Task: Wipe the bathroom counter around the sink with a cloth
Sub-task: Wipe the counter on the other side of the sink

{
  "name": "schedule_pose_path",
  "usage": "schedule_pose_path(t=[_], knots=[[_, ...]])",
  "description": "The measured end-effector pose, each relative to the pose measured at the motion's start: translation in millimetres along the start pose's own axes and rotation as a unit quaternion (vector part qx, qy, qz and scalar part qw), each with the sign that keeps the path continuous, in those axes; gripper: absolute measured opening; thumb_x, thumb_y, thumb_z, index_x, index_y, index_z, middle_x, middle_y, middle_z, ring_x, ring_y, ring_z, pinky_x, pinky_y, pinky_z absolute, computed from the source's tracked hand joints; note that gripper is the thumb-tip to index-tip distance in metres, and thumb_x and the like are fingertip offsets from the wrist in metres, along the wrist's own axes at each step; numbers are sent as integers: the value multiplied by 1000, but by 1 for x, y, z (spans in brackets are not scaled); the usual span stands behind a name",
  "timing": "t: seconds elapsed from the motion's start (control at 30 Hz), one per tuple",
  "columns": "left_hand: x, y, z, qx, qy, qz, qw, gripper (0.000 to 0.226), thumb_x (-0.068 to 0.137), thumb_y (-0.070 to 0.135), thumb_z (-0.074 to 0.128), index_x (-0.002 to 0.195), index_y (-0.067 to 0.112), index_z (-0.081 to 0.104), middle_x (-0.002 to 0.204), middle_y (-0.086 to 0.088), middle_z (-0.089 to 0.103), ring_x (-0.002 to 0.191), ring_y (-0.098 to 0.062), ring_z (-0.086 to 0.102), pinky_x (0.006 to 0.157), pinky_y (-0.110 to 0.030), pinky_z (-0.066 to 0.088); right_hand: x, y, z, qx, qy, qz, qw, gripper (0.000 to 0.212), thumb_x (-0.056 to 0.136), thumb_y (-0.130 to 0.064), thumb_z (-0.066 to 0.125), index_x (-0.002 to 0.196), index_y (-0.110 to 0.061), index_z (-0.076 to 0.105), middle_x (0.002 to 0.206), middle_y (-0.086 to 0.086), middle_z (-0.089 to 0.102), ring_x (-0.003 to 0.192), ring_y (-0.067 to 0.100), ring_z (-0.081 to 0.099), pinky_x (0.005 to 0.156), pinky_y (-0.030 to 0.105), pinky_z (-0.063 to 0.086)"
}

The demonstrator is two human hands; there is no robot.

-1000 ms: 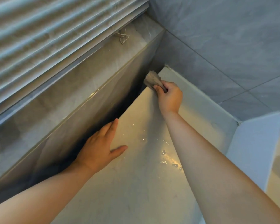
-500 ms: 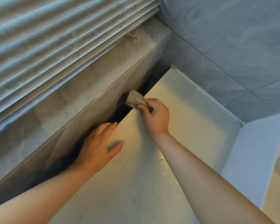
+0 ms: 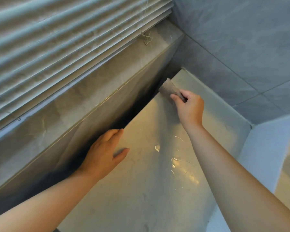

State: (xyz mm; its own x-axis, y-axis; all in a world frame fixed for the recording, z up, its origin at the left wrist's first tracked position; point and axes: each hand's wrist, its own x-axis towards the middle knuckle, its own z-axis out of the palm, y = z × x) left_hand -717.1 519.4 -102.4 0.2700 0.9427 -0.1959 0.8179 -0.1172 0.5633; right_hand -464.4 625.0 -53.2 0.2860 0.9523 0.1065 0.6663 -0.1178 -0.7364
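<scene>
One wet pale counter (image 3: 141,195), right grip (image 3: 189,108) pinching cloth (image 3: 169,87), left grip (image 3: 102,153) flat, grey tiles (image 3: 241,47).

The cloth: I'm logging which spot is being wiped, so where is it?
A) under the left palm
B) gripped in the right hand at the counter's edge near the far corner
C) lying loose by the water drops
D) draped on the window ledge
B: the right hand grips the cloth at the edge of the counter beside the dark gap, near the far corner; the left hand lies flat, holding nothing.
</scene>
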Motion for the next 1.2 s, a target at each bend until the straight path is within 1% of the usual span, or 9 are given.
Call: schedule_pose_path(t=[0.1,0.2,0.33,0.53,0.77,0.87,0.97,1.13,1.2], knots=[[-2,-2,1,-15,7,5,1000,73,86,62,42,143,17,40,143,2,42,128,-16,43,103,-26,34,-3,12,19,-64,-52,-26,996,9,85,-23,65,77,-21,70,71,-3,57,71,15,50,60,25,31],[-4,-5,2,-40,11,-5,999,63,90,46,54,144,18,38,145,3,41,130,-15,41,104,-22,30,-19,15,39,-57,-39,-20,997,18,88,-26,63,100,-16,73,85,0,60,78,13,52,61,11,32],[-9,-7,4,-33,12,-6,999,68,90,53,49,147,19,31,146,3,38,131,-15,39,102,-21,28,-47,9,53,-31,-46,-47,997,21,87,-23,64,106,-15,71,90,-3,59,82,10,54,69,4,34],[-15,-5,6,-17,-12,-4,1000,71,93,51,42,151,22,13,153,5,25,136,-12,29,106,-22,27,-86,2,59,-7,-59,-66,996,22,85,-19,66,107,-16,72,91,-1,62,86,16,58,72,23,48],[-15,-9,12,17,-19,-6,1000,82,83,68,16,152,23,12,153,3,25,137,-14,30,107,-28,31,-92,-9,34,45,-166,-40,984,17,80,-14,71,96,-18,75,82,-5,62,79,9,57,71,21,45],[-14,-13,15,33,-17,-2,999,82,84,67,14,152,21,13,152,0,29,136,-18,33,107,-31,33,-73,-6,7,46,-70,-40,996,12,75,-11,74,86,-16,76,75,-2,61,70,5,54,66,17,42],[-13,-12,15,40,-17,5,999,80,87,66,16,152,20,13,152,-1,29,135,-19,33,108,-32,33,-45,9,-17,12,23,-28,999,13,76,-13,73,89,-15,76,77,-3,61,69,-2,52,65,12,39],[-14,-13,16,42,-17,3,999,77,88,63,19,151,18,17,149,-3,33,133,-22,37,106,-35,35,-31,44,-17,-57,-5,-9,998,18,80,-14,70,98,-14,74,85,0,64,81,15,57,69,3,34],[-13,-14,16,42,-19,4,999,78,88,64,18,151,18,17,149,-3,33,133,-22,37,106,-35,34,-40,51,-7,-49,-1,6,999,23,80,-14,70,103,-13,73,90,2,65,83,13,57,71,3,35]])
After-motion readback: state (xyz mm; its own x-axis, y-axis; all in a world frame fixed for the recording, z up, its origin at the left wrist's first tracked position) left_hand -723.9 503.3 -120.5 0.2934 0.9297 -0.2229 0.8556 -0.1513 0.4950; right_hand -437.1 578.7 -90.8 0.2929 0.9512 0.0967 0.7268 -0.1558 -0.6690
